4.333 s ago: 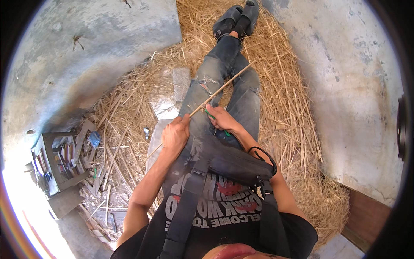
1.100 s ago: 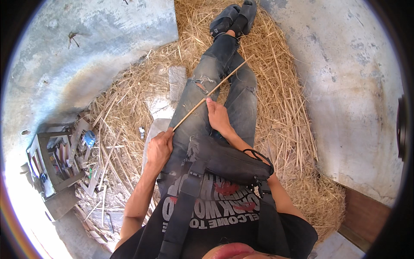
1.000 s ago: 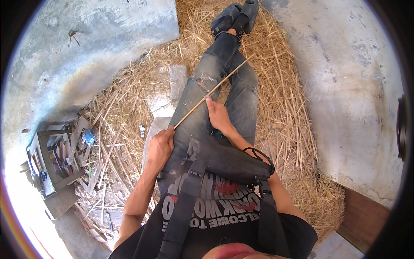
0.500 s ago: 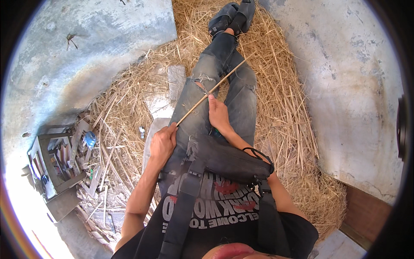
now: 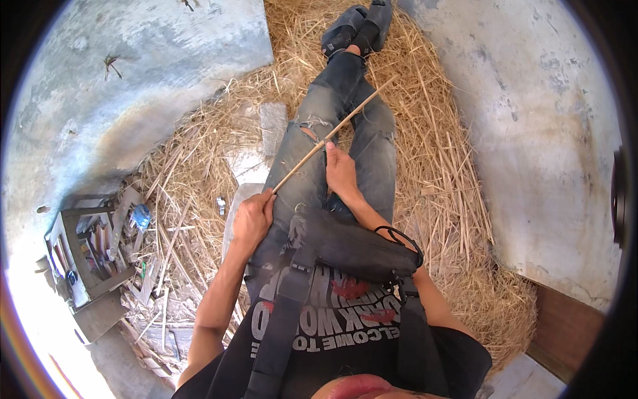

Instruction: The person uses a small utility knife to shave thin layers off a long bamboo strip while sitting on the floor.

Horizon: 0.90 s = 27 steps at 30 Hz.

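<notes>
A thin, pale bamboo stick [image 5: 302, 161] lies slantwise above my thighs, its far end beyond my right knee. My left hand [image 5: 253, 218] is closed on the near end, thumb and forefinger pinching it by my left thigh. Partway along, my right hand [image 5: 341, 174] is closed with its thumb pressed up against the stick. Its other fingers curl underneath and are mostly hidden, so anything else in that palm cannot be made out. Beneath the stick are my worn jeans [image 5: 369, 153], torn at the left knee.
Dry straw [image 5: 425, 126] covers the floor around my outstretched legs. A wooden box [image 5: 93, 253] with assorted items stands at the left among bamboo scraps, near a crumpled blue plastic piece [image 5: 140, 217]. Grey walls [image 5: 538, 133] rise on both sides. A black pouch [image 5: 359, 249] hangs across my waist.
The stick has shifted slightly away and to the right, its far tip reaching further out. My right hand has moved a little the same way; my left has barely moved.
</notes>
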Tool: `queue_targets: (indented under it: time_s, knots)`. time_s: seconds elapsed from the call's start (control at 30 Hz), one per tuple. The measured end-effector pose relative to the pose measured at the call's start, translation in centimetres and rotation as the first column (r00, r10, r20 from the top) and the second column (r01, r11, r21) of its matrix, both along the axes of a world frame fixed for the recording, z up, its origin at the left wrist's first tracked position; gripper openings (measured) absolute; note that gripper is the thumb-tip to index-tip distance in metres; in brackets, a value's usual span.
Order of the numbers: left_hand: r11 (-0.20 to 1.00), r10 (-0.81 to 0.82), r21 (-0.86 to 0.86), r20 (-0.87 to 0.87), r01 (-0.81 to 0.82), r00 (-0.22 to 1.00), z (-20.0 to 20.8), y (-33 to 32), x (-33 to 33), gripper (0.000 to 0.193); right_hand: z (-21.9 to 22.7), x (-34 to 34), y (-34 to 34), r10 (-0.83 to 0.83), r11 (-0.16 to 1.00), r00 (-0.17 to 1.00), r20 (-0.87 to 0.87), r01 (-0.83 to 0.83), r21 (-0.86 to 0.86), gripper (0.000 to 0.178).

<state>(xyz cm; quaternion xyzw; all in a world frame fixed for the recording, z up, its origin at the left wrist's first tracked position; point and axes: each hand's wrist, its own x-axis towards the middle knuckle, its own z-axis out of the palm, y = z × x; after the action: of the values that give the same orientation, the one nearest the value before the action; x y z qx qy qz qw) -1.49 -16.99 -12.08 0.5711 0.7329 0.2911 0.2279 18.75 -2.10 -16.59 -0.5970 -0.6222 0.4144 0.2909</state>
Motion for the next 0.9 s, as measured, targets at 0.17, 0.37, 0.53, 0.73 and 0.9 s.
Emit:
queue_targets:
  time_s: [0.17,0.37,0.53,0.73,0.9]
  knots:
    - [0.998,-0.033,-0.045,0.016,0.033,0.999,0.8,1.1,0.3,0.019,0.2,-0.7,-1.4,0.187,0.982,0.982,0.009,-0.187,0.012,0.059]
    - [0.999,-0.017,-0.048,0.018,0.017,1.000,0.7,1.0,0.2,0.019,0.1,0.0,-0.6,0.045,0.999,0.997,-0.064,-0.043,0.030,0.058]
    - [1.000,-0.020,0.014,-0.006,0.020,1.000,0.3,0.5,0.2,0.018,-0.1,-0.1,0.3,-0.026,0.998,0.999,-0.032,0.028,0.052,0.060]
    - [0.999,-0.003,-0.040,-0.024,0.002,1.000,0.3,0.3,0.6,0.017,-0.5,0.3,-0.5,0.192,0.981,0.981,-0.016,-0.192,-0.034,0.064]
    - [1.000,-0.005,0.022,-0.042,0.006,0.999,0.0,0.6,0.7,0.016,0.7,0.1,-0.9,0.290,0.953,0.957,0.001,-0.289,-0.095,0.062]
